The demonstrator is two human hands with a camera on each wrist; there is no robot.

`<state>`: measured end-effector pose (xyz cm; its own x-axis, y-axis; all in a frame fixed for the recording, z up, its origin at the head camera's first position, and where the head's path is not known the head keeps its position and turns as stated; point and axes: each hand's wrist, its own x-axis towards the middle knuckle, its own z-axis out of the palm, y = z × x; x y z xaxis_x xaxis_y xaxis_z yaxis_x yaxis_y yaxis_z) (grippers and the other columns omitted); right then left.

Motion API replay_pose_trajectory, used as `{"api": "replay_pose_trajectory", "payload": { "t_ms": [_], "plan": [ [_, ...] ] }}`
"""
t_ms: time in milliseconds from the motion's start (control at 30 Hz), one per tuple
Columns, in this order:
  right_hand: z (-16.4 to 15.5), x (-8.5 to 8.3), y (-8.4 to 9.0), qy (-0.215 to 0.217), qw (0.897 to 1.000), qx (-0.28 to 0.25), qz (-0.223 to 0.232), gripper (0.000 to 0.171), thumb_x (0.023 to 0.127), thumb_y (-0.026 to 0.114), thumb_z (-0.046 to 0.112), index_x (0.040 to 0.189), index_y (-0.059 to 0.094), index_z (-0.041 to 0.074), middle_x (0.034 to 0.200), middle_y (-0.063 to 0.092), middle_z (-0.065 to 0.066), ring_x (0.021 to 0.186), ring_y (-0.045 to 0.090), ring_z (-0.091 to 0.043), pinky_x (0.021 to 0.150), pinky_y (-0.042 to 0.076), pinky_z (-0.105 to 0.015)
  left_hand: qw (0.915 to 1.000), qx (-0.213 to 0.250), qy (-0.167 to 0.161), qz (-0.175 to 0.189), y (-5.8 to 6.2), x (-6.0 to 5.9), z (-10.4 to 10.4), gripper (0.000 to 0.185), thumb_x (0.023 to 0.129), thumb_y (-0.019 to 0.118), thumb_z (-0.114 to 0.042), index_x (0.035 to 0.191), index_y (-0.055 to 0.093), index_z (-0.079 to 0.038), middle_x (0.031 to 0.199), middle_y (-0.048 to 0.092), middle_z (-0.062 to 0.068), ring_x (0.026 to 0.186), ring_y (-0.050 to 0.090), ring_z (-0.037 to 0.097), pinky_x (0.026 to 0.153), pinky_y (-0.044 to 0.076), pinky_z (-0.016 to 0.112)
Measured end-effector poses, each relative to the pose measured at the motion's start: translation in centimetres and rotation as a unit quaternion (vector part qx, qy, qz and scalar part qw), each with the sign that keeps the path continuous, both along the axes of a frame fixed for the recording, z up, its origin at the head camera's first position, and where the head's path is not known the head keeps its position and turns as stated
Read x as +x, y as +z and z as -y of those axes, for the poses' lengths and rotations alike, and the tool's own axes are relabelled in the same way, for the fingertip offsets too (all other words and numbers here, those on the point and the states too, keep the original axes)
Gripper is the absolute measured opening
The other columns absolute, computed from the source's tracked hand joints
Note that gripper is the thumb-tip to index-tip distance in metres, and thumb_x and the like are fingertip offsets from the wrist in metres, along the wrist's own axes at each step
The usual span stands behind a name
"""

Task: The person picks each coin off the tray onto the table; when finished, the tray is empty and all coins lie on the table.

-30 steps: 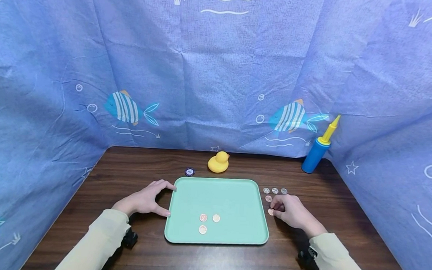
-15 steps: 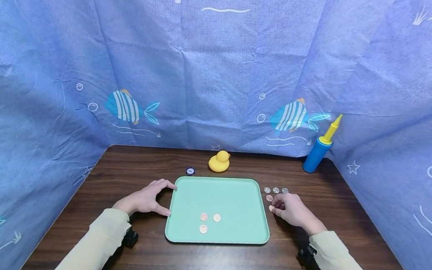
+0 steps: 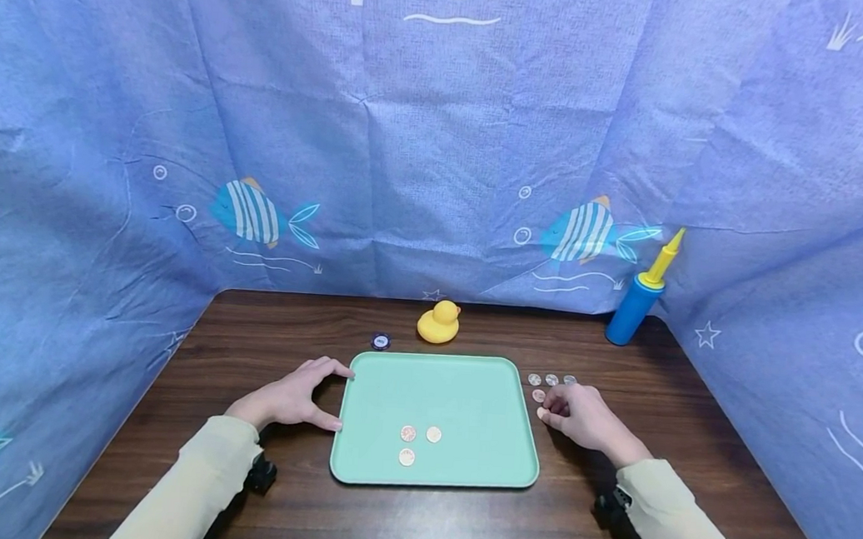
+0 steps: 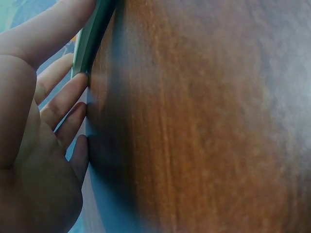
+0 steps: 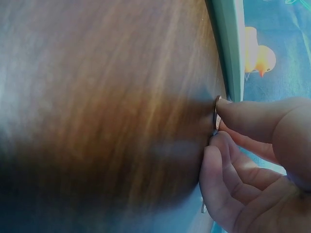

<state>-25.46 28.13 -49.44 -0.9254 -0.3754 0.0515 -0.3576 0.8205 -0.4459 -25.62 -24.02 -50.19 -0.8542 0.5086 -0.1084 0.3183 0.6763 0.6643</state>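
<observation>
Backdrop: we see blue cloth [image 3: 441, 136] printed with striped fish and white waves, hung on three sides around a dark wooden surface [image 3: 414, 519].

Tray: a mint-green tray [image 3: 468, 389] lies flat in the middle of the surface, with three coins [image 3: 416, 442] on it near its front edge.

Left hand: our left hand [image 3: 289, 398] rests on the surface at the tray's left edge. The thumb touches the near part of that edge and the index finger the far corner. The fingers are relaxed and clasp nothing. In the left wrist view the fingertips [image 4: 73, 97] lie against the tray's rim.

Right hand: our right hand [image 3: 579, 417] sits just to the right of the tray with its fingers curled. In the right wrist view the thumb and a fingertip [image 5: 233, 114] pinch a single coin [image 5: 216, 112] on edge against the wood, so this grip is closed on the coin.

Loose coins: four more coins [image 3: 548, 383] lie on the surface just beyond the right hand, three in a row and one nearer to us.

Behind the tray: a yellow rubber duck [image 3: 439, 323] stands near the back edge, and a small dark blue poker chip [image 3: 380, 341] lies to its left.

Back right corner: a blue hand pump with a yellow nozzle [image 3: 642, 291] stands upright against the cloth.
</observation>
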Motion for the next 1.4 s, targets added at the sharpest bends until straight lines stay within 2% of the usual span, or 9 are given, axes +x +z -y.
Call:
{"api": "replay_pose_trajectory", "payload": {
  "t_ms": [233, 400, 533, 667, 833, 1033, 1233, 1400],
  "plan": [
    [-0.2, -0.1, 0.4, 0.008, 1.000, -0.003, -0.004, 0.010, 0.093, 0.082, 0.017, 0.087, 0.074, 0.017, 0.078, 0.067, 0.011, 0.071, 0.059, -0.006, 0.065, 0.050, -0.030, 1.0000, -0.001, 0.002, 0.003, 0.0, 0.0, 0.0, 0.081, 0.080, 0.091, -0.050, 0.146, 0.055, -0.021, 0.154, 0.047, 0.008, 0.150, 0.034, 0.036, 0.117, 0.033, 0.064],
    [-0.4, -0.6, 1.8, 0.005, 0.999, -0.024, -0.020, 0.003, 0.096, 0.077, 0.013, 0.093, 0.077, 0.011, 0.078, 0.067, 0.008, 0.069, 0.056, -0.010, 0.062, 0.048, -0.028, 1.0000, -0.001, 0.001, 0.001, -0.1, -0.1, 0.1, 0.081, 0.080, 0.090, -0.051, 0.146, 0.055, -0.021, 0.154, 0.047, 0.008, 0.150, 0.034, 0.036, 0.117, 0.033, 0.064],
    [-0.3, -1.0, 3.1, 0.002, 0.999, -0.033, -0.038, 0.004, 0.096, 0.075, 0.010, 0.099, 0.076, 0.008, 0.085, 0.071, 0.004, 0.073, 0.059, -0.011, 0.067, 0.051, -0.030, 1.0000, 0.000, 0.000, 0.000, -0.2, -0.1, 0.1, 0.081, 0.080, 0.090, -0.051, 0.146, 0.055, -0.021, 0.155, 0.047, 0.008, 0.150, 0.034, 0.036, 0.117, 0.033, 0.064],
    [0.5, -1.2, 3.8, 0.011, 0.999, -0.042, -0.027, 0.004, 0.098, 0.074, 0.011, 0.100, 0.076, 0.009, 0.086, 0.071, 0.003, 0.074, 0.062, -0.012, 0.067, 0.053, -0.030, 1.0000, 0.001, -0.001, 0.001, -0.2, -0.1, 0.2, 0.081, 0.080, 0.090, -0.051, 0.146, 0.055, -0.021, 0.155, 0.047, 0.008, 0.150, 0.034, 0.036, 0.117, 0.033, 0.064],
    [2.6, -1.3, 4.1, 0.052, 0.997, -0.059, -0.009, 0.006, 0.099, 0.074, 0.011, 0.103, 0.075, 0.007, 0.086, 0.070, 0.004, 0.071, 0.064, -0.010, 0.065, 0.054, -0.029, 1.0000, 0.002, -0.001, 0.003, -0.2, -0.1, 0.2, 0.081, 0.080, 0.090, -0.051, 0.146, 0.055, -0.021, 0.154, 0.047, 0.007, 0.150, 0.034, 0.036, 0.117, 0.033, 0.064],
    [6.0, -1.4, 3.7, 0.131, 0.990, -0.048, -0.034, 0.012, 0.095, 0.077, 0.008, 0.106, 0.076, 0.004, 0.094, 0.073, -0.001, 0.077, 0.066, -0.008, 0.068, 0.057, -0.030, 1.0000, 0.001, 0.000, 0.002, 0.2, 0.0, 0.0, 0.080, 0.080, 0.091, -0.049, 0.146, 0.055, -0.021, 0.153, 0.047, 0.007, 0.149, 0.034, 0.036, 0.116, 0.034, 0.063],
    [9.8, -1.1, 3.2, 0.208, 0.977, -0.041, -0.034, 0.015, 0.090, 0.080, 0.005, 0.104, 0.076, 0.002, 0.100, 0.076, -0.009, 0.085, 0.072, -0.021, 0.075, 0.061, -0.037, 1.0000, 0.001, 0.001, 0.004, 0.6, 0.1, -0.1, 0.080, 0.080, 0.091, -0.047, 0.146, 0.055, -0.019, 0.154, 0.047, 0.009, 0.150, 0.034, 0.036, 0.117, 0.033, 0.064],
    [12.5, -0.5, 2.4, 0.244, 0.970, -0.018, -0.010, 0.019, 0.088, 0.084, 0.009, 0.105, 0.077, 0.004, 0.102, 0.076, -0.007, 0.087, 0.072, -0.019, 0.081, 0.060, -0.032, 1.0000, -0.005, 0.002, 0.004, 0.5, 0.2, -0.1, 0.081, 0.080, 0.091, -0.048, 0.146, 0.055, -0.020, 0.154, 0.047, 0.008, 0.150, 0.035, 0.036, 0.117, 0.034, 0.063]
  ]
}}
